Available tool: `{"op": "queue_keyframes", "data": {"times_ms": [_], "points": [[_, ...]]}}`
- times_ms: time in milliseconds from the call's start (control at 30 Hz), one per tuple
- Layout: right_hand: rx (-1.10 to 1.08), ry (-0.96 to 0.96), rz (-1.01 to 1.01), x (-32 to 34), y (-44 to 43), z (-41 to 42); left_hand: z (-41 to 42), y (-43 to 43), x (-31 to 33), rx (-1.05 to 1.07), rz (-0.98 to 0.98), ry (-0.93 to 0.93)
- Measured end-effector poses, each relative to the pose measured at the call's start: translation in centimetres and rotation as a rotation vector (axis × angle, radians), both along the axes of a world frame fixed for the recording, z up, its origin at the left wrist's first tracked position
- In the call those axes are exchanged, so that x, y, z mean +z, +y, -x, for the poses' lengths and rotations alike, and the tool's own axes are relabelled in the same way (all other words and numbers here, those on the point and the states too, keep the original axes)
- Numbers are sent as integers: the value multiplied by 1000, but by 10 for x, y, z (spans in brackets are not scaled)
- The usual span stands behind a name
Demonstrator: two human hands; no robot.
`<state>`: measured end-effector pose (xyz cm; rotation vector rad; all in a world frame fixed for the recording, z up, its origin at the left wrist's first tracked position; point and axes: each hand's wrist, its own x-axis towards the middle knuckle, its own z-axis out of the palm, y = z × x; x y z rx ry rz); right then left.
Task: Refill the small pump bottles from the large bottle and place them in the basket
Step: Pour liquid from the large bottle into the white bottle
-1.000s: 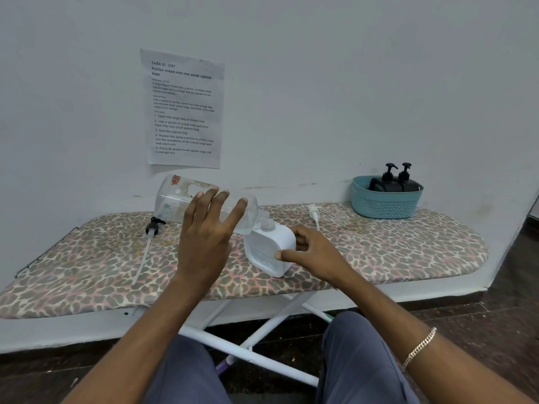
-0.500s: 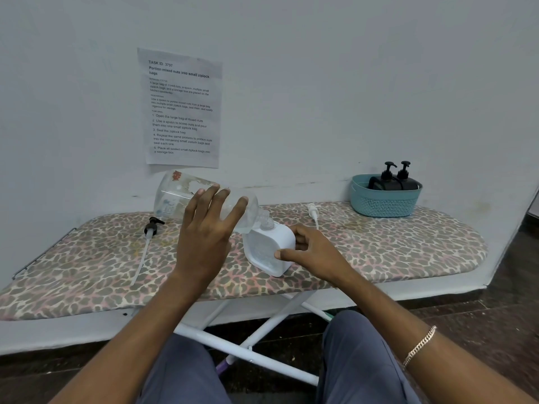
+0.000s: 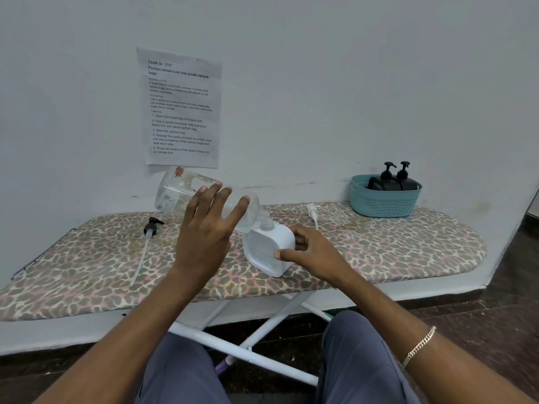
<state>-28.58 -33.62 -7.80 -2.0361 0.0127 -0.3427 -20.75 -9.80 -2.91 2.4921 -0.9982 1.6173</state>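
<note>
Left hand [image 3: 208, 237]: curled round the large bottle [image 3: 180, 193], which lay tipped with its mouth at the small white bottle [image 3: 269, 249] neck.
Right hand [image 3: 315, 252]: thumb and fingers clamped on the small white bottle's sides, steadying it on the ironing board [image 3: 379, 249].
Large bottle: clear smooth plastic, seemingly near empty, so probably light and slippery (a grip round the middle suited it).
Small white bottle: stiff, likely tippy; best held low on its flat sides.
Basket [image 3: 385, 204]: sat at the board's right end, two black pump bottles [image 3: 393, 182] inside.

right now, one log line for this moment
step: refill | left hand: holds big bottle tipped, neck at white bottle mouth | right hand: grips white bottle | basket: two black bottles inside
</note>
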Motion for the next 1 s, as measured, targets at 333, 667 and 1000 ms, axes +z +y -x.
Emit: {"op": "queue_keyframes", "data": {"times_ms": [333,667,1000], "points": [[4,-5,0,0,0,0,-3,2,1,-22,-21,-12],[2,1,-10,-1,-1,0,-4,2,3,-39,-20,-59],[3,3,-10,-1,-1,-1,-7,1,6,-43,-55,-77]]}}
